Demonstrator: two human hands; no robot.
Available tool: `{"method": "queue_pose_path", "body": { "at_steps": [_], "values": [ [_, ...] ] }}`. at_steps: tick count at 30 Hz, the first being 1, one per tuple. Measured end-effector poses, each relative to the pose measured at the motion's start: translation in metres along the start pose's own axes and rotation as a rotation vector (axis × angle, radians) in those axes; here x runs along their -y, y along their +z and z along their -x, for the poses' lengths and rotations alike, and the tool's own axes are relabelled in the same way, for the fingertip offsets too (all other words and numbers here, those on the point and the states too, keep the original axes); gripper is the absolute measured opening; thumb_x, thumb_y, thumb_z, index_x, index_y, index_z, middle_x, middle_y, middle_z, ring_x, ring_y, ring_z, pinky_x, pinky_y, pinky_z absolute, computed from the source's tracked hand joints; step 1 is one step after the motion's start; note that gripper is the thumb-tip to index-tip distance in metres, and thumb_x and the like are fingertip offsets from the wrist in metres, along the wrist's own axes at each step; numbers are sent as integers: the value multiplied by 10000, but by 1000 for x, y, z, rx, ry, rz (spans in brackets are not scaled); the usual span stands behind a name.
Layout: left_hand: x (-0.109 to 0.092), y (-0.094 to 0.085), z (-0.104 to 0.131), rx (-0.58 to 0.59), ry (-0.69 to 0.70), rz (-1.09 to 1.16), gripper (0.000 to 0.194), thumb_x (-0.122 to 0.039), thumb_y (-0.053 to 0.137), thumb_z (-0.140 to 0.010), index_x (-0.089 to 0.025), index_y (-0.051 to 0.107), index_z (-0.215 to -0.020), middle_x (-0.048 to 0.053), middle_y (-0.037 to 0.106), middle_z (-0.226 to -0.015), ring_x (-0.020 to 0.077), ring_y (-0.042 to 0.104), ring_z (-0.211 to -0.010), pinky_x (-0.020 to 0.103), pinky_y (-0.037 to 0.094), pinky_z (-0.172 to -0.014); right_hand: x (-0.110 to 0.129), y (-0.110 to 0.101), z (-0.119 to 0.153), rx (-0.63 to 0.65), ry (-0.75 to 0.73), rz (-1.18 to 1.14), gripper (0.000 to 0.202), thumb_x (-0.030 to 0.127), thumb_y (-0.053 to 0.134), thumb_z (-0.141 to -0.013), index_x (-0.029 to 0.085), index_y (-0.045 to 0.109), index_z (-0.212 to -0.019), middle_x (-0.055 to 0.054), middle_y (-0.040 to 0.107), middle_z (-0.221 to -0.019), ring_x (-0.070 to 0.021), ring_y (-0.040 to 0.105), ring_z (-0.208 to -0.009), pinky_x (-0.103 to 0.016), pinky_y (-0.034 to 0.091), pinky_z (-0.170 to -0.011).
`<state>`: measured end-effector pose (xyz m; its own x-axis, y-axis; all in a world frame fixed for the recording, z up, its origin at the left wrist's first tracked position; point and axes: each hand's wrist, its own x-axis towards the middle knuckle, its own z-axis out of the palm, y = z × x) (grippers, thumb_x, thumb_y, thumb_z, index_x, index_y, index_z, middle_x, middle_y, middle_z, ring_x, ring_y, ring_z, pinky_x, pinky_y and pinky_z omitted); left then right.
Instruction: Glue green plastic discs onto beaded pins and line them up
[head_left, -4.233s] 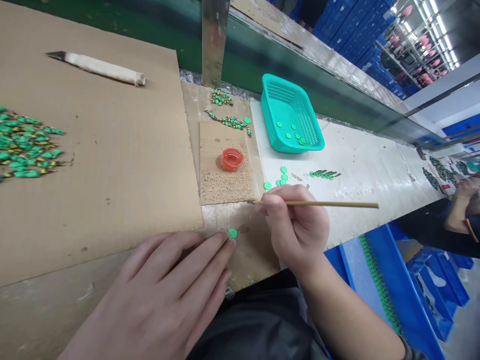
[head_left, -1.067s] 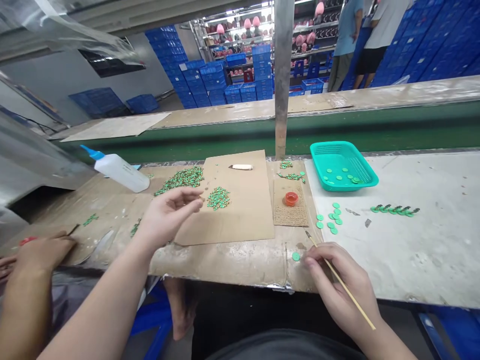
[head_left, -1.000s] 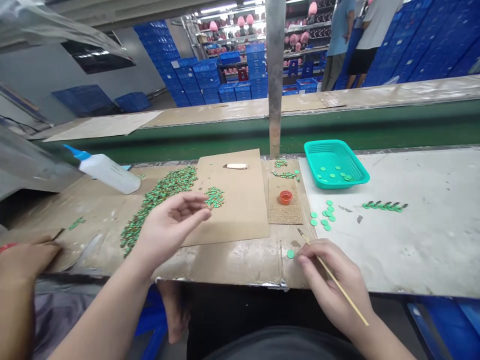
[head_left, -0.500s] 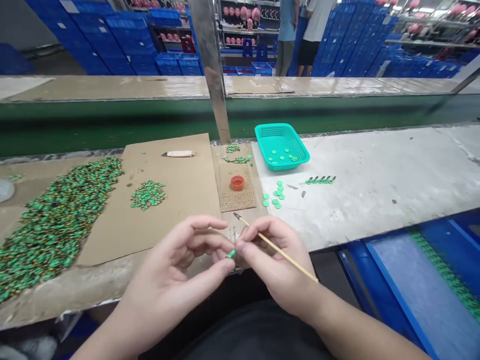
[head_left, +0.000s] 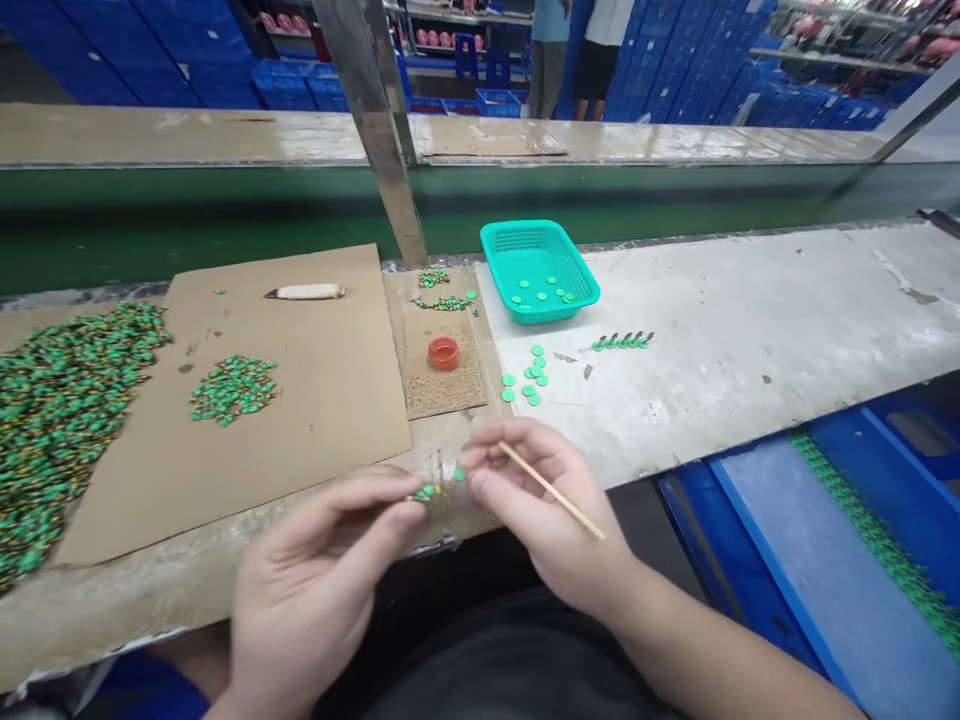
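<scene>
My left hand (head_left: pixel 330 570) pinches a small green piece with a yellowish end (head_left: pixel 426 492) between thumb and forefinger. Close by on the right, my right hand (head_left: pixel 540 500) has a small green disc (head_left: pixel 459 474) at its fingertips. A thin wooden stick (head_left: pixel 555 492) also lies across that hand, held in the fingers; its far tip is not clear now. Beyond the hands, a red cup (head_left: pixel 443 353) stands on a brown textured pad (head_left: pixel 446 398). Loose green discs (head_left: pixel 535 372) lie to the right of the pad.
Small green-and-yellow pieces form a large heap (head_left: pixel 67 400) and a smaller pile (head_left: pixel 234 388) on cardboard (head_left: pixel 330 380). A white-handled pointed tool (head_left: pixel 307 292) lies behind. A turquoise basket (head_left: pixel 540 310) holds discs; assembled pieces (head_left: pixel 624 342) stand in a row. A metal post (head_left: pixel 382 150) rises behind.
My hands have drawn apart, the left one moving left with the green piece. A green disc now shows at my right fingertips. The whole view has shifted as the camera turned.
</scene>
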<state>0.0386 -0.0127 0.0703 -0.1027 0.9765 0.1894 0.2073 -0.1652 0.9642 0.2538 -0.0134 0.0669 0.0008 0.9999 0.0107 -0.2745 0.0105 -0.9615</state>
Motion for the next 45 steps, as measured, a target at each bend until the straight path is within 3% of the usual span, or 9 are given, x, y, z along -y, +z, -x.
{"method": "queue_pose_path", "body": {
  "at_steps": [2, 5, 10, 13, 16, 19, 26, 41, 45],
  "values": [
    [3, -9, -9, -26, -51, -87, 343, -644, 1015, -899, -326, 923, -985, 20, 898, -1004, 189, 860, -806, 219, 732, -730, 5, -21, -6, -12, -269, 330, 326, 186, 745, -1090, 269, 828, -1394, -87, 902, -1354, -220, 880, -1179, -423, 754, -1090],
    [6, -16, -25, 115, -21, -256, 374, -693, 942, -941, -320, 916, -957, 16, 892, -960, 200, 842, -785, 250, 720, -715, 13, -46, -15, -7, -463, 648, 396, 148, 626, -1147, 251, 813, -1480, -103, 903, -1377, -252, 877, -1260, -516, 714, -1217],
    [9, -9, -36, 312, 226, -476, 205, -524, 771, -1109, -372, 899, -1059, -43, 896, -1070, 176, 842, -952, 257, 688, -939, 11, -47, -23, 7, -558, 676, 166, 134, 693, -1148, 264, 779, -1204, -42, 903, -1154, -224, 905, -1095, -389, 766, -995],
    [12, -2, -36, 355, 293, -448, 135, -400, 746, -1134, -367, 875, -1114, -48, 884, -1066, 163, 830, -937, 254, 671, -912, 4, -40, -24, -38, -645, 598, 206, 119, 725, -1149, 289, 695, -1261, -18, 852, -1137, -203, 904, -1055, -356, 760, -944],
    [17, 3, -32, 368, 311, -426, 115, -345, 743, -1136, -359, 858, -1130, -49, 883, -1078, 163, 839, -954, 266, 669, -906, -3, -41, -24, 35, -619, 647, 231, 122, 704, -1169, 287, 682, -1328, -39, 866, -1211, -204, 901, -1029, -368, 755, -952],
    [20, 4, -30, 352, 315, -447, 113, -333, 737, -1142, -359, 847, -1136, -60, 883, -1093, 158, 842, -977, 269, 667, -933, -8, -46, -24, 97, -564, 754, 101, 161, 689, -1183, 260, 709, -1193, -45, 879, -1128, -230, 889, -1007, -371, 724, -908],
    [23, 4, -31, 372, 335, -496, 116, -335, 725, -1161, -358, 838, -1175, -70, 876, -1112, 135, 830, -982, 245, 643, -931, -17, -50, -24, 53, -470, 701, 62, 229, 690, -1196, 251, 708, -1141, -35, 846, -1073, -209, 866, -949, -332, 681, -880],
    [22, 7, -30, 399, 522, -536, 98, -290, 770, -1150, -353, 824, -1203, -71, 884, -1131, 152, 840, -977, 300, 662, -997, -4, -56, -18, 135, -512, 819, 112, 261, 664, -1208, 257, 711, -1106, -28, 844, -1050, -204, 842, -964, -324, 659, -863],
    [23, 11, -26, 344, 510, -556, 68, -306, 802, -1146, -352, 850, -1160, -79, 891, -1138, 133, 836, -988, 280, 659, -1005, 1, -61, -17, 154, -526, 895, 81, 274, 675, -1203, 266, 709, -1130, -12, 847, -1035, -207, 837, -941, -320, 661, -841]
  ]
}}
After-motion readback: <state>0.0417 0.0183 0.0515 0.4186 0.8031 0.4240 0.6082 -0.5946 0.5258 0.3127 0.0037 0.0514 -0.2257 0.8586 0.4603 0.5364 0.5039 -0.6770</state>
